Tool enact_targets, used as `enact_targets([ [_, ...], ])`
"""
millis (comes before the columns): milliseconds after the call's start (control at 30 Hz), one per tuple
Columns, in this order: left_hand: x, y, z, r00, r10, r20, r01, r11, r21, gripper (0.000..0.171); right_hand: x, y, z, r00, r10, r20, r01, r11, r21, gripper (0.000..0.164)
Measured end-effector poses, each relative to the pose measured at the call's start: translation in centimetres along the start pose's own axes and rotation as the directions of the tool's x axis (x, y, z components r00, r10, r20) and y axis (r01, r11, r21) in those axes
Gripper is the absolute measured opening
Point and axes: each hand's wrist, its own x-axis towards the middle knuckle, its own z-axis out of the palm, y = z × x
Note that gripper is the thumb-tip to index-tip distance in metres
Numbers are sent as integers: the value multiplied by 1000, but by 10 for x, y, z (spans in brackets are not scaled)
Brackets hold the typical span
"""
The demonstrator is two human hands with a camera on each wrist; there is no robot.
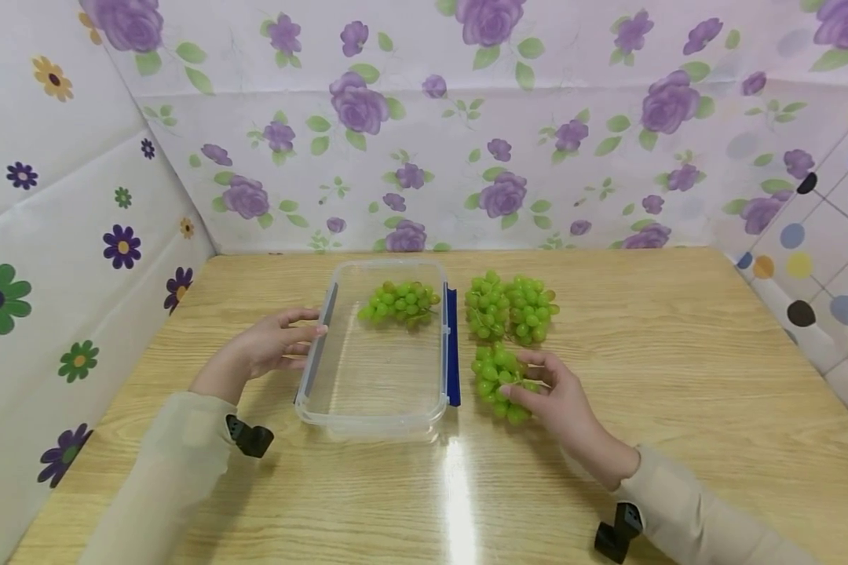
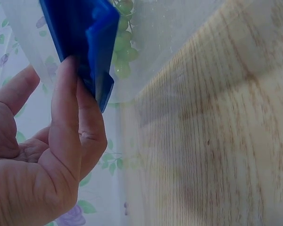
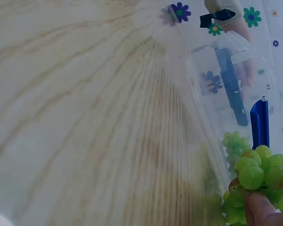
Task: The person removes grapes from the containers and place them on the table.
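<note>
A clear plastic container [image 1: 374, 420] with blue side latches stands on the table, one bunch of green grapes [image 1: 399, 302] inside it. My left hand [image 1: 275, 345] is at the container's left side, its fingertips touching the rim and the blue latch [image 2: 85, 37] that hangs down there. To the right of the container, my right hand [image 1: 554, 396] pinches another bunch of green grapes [image 1: 498, 384] between thumb and fingers. This bunch shows up close in the right wrist view, where part of the hand is cut off by the frame edge.
Two more grape bunches [image 1: 487, 306] lie side by side behind the held one, right of the container. The wooden table [image 1: 650, 329] meets flower-patterned coverings at the back and left, and a dotted one at the right. Black cameras sit on both wrists.
</note>
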Motion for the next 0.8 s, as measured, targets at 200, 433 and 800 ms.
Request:
enact_targets([
  [200,0,0,0,1000,-3,-6,3,1000,-9,72,-3,1,3,999,40,-2,-40,999,1,56],
  [433,0,1,1,1000,-1,-5,1,1000,-17,73,-7,4,8,996,88,8,-88,996,11,57],
  [800,0,1,1,1000,4,-1,-4,1000,-25,72,-10,9,11,993,115,7,-114,993,-34,56],
])
